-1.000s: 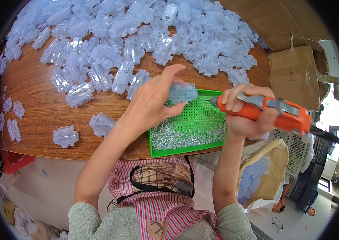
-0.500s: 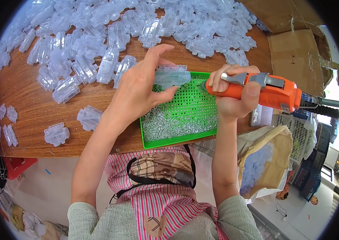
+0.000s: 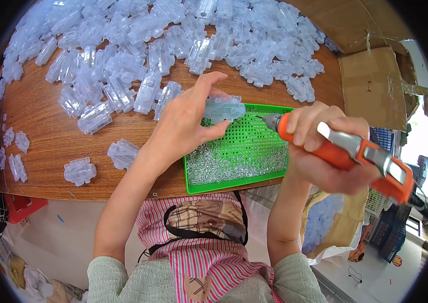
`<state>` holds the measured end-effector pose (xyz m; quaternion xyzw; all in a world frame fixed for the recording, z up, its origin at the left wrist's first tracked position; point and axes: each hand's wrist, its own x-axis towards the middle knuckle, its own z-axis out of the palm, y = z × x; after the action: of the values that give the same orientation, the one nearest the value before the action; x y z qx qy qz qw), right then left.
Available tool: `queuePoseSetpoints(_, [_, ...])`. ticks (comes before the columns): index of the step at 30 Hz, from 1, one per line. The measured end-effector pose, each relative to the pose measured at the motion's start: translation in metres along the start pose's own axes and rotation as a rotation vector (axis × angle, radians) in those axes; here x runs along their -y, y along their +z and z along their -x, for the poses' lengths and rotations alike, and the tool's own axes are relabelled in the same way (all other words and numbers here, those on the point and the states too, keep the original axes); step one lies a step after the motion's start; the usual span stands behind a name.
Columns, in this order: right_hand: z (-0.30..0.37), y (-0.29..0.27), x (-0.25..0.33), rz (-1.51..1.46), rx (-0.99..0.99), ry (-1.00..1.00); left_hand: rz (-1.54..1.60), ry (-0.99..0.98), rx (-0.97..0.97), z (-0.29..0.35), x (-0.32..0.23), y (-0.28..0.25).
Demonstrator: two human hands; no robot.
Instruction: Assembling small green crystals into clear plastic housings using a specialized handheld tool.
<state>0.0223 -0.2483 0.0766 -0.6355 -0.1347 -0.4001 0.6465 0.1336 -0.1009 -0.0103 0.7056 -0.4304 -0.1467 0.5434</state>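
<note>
a brown table [image 3: 47,151] bears a far heap of clear parts [image 3: 123,65] and a near green tray [image 3: 239,183]. the right hand [image 3: 320,169] wraps an orange screwdriver [image 3: 335,154]; the left hand [image 3: 186,118] pinches one clear case [image 3: 225,108] over the tray's far left corner. a round red mark [image 3: 397,260], right, is unreadable. screws [image 3: 234,166] fill the tray's near half.

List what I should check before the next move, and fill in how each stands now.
1. Left hand has hold of a clear plastic casing: ok.
2. Right hand is wrapped around the orange power screwdriver: ok.
3. Screwdriver bit points toward the casing, with a gap between them: ok.
4. A screw sits on the bit's tip: cannot tell, too small to make out.
5. Small silver screws are within reach, lying in the green tray: ok.
6. Screw holes in the casing are lined up with the bit: cannot tell, no hole shows clearly.
</note>
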Motion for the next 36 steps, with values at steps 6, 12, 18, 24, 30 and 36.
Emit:
queuePoseSetpoints(6, [0.003, 0.005, -0.011, -0.034, 0.020, 0.035, 0.001, -0.021, 0.015, 0.000, 0.001, 0.000])
queuePoseSetpoints(12, [0.003, 0.000, -0.030, -0.076, 0.078, 0.056, 0.025, 0.003, -0.002, -0.003, 0.003, 0.000])
queuePoseSetpoints(18, [0.003, 0.002, -0.033, -0.104, 0.152, 0.093, 0.008, 0.017, -0.013, -0.001, 0.002, 0.000])
queuePoseSetpoints(24, [0.004, 0.003, -0.024, -0.011, 0.094, 0.091, 0.017, 0.036, -0.023, 0.000, 0.004, 0.002])
queuePoseSetpoints(30, [0.017, -0.009, -0.014, 0.146, -0.128, 0.228, 0.020, 0.041, -0.020, 0.001, 0.004, -0.001])
queuePoseSetpoints(36, [0.028, -0.015, -0.034, 0.213, -0.202, 0.291, 0.025, 0.024, -0.006, -0.002, 0.002, -0.001])
